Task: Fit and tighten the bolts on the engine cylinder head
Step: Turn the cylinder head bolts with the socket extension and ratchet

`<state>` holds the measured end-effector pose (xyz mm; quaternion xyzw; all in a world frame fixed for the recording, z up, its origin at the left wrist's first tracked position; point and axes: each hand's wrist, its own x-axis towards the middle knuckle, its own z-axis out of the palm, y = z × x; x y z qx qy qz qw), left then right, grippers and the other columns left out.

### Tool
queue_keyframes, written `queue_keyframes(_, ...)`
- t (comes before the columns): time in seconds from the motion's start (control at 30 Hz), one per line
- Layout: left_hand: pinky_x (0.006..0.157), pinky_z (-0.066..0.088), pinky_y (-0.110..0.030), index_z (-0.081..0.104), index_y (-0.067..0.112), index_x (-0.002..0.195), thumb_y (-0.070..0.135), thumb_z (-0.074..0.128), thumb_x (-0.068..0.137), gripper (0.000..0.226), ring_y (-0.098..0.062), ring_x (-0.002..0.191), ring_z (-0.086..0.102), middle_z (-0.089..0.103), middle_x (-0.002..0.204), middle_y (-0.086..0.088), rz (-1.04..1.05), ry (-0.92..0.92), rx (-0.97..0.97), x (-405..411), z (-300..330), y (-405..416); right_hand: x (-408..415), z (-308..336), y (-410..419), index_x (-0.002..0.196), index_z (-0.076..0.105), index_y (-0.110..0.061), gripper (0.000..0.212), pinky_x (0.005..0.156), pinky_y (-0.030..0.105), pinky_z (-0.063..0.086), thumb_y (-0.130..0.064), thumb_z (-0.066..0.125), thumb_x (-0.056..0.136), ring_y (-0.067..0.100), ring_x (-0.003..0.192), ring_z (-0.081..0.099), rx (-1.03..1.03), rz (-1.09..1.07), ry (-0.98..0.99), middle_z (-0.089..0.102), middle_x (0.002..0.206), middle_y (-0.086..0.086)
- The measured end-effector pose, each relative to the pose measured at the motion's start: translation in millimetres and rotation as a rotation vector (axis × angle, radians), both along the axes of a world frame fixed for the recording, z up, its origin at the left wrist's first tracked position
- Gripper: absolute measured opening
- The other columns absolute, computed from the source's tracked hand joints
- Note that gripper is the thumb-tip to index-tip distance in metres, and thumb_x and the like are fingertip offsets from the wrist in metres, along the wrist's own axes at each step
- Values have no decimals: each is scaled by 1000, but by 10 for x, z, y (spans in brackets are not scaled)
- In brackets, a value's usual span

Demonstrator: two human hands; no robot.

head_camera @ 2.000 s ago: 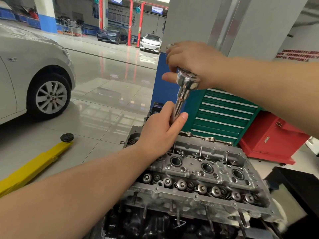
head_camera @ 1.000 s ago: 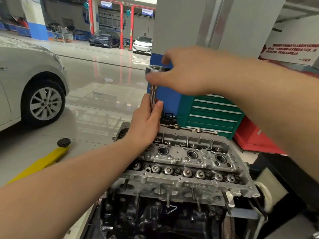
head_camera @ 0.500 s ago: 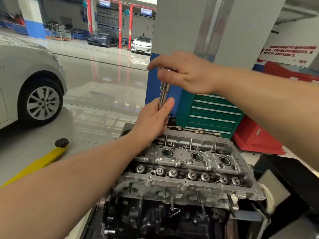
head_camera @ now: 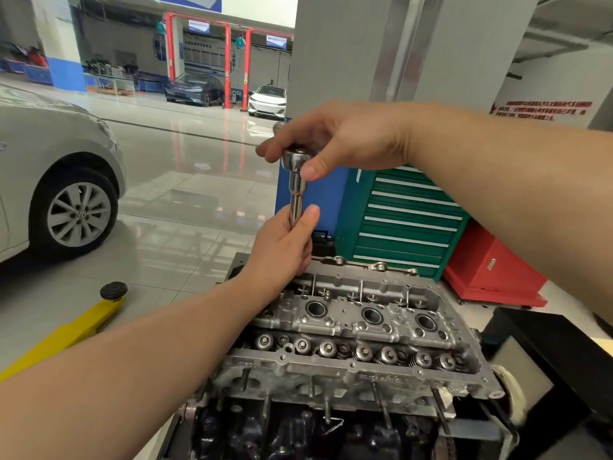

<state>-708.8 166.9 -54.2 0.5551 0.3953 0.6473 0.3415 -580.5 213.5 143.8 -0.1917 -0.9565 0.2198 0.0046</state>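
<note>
The engine head (head_camera: 358, 327) is looking grey and silver, with dark round holes in a row. The block under it is showing black. Behind the engine head, a tool chest (head_camera: 401, 220) is showing green with white stripes. Right of the engine head, a box (head_camera: 494, 270) is glowing red. Left of it, a lift arm (head_camera: 63, 333) is shining yellow with a black pad, and a car (head_camera: 49, 154) is gleaming silver.

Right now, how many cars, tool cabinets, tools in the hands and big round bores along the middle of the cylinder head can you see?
Cars: 3: silver, dark, white
Tool cabinets: 2: green, red
Tools: 1: ratchet with extension, held by left hand and right hand
Bores in cylinder head: 3
Total: 9
</note>
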Motion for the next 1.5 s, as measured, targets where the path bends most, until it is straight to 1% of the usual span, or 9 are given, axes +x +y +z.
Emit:
queue_keyframes(0.23,59,47,-42,47,9,91,47,62,96,41,-30,58,57,57,67,-17,157,116,-35,79,83,-89,-15,0,-139,144,54,-36,54,89,22,41,-65,51,98,6,112,56,677,-130,-173,63,136,-9)
queue_keyframes(0.4,60,53,-34,58,41,91,43,58,89,3,-16,75,65,69,87,9,339,35,1,371,336,-188,-187,-366,-212,73,49,-20,48,71,38,34,-46,30,110,26,69,45,1038,-132,89,47,63,0)
queue_keyframes(0.63,52,28,-30,49,22,69,15,51,92,24,-7,44,36,45,46,12,434,-19,-93,343,421,-58,-540,-344,-345,65,34,-23,54,67,36,43,-64,30,100,25,67,45,983,-554,-78,39,69,0)
queue_keyframes(0.87,46,25,-25,52,16,59,25,57,75,19,-18,38,26,32,41,-3,44,-44,-152,136,500,-53,-223,-238,-521,92,52,-24,62,58,32,34,-83,34,90,10,69,47,842,-529,-115,52,79,-7)
queue_keyframes(1.0,46,26,-24,38,28,56,30,63,97,49,-15,42,17,23,47,4,-302,-43,-189,-103,483,-28,227,-74,-522,122,59,-24,38,60,31,36,-53,55,98,9,77,54,669,-386,-174,58,88,-9)
queue_keyframes(1.1,55,38,-31,49,24,63,35,66,97,40,-21,47,38,42,53,-2,-188,147,-162,-90,565,-78,472,3,-429,130,60,-27,30,80,36,46,-35,61,101,20,95,62,649,-359,-256,66,106,-6)
queue_keyframes(1.23,78,56,-35,56,30,119,44,76,79,46,-17,91,70,69,115,-7,36,24,23,2,884,-224,574,-26,-255,131,62,-43,31,83,38,47,-37,64,100,13,90,63,625,-392,-195,66,95,-18)
queue_keyframes(1.4,82,51,-27,66,25,107,43,71,87,27,-8,93,61,69,105,7,370,862,309,28,1483,-263,395,-165,5,93,62,-35,5,76,37,48,-32,64,97,28,93,62,761,-507,-53,62,86,-10)
queue_keyframes(1.5,80,51,-39,62,17,115,33,62,97,24,-23,89,64,70,106,-3,410,1076,243,-9,1561,-172,308,-241,124,116,65,-38,18,86,39,45,-32,59,100,28,112,59,798,-520,-12,65,115,-5)
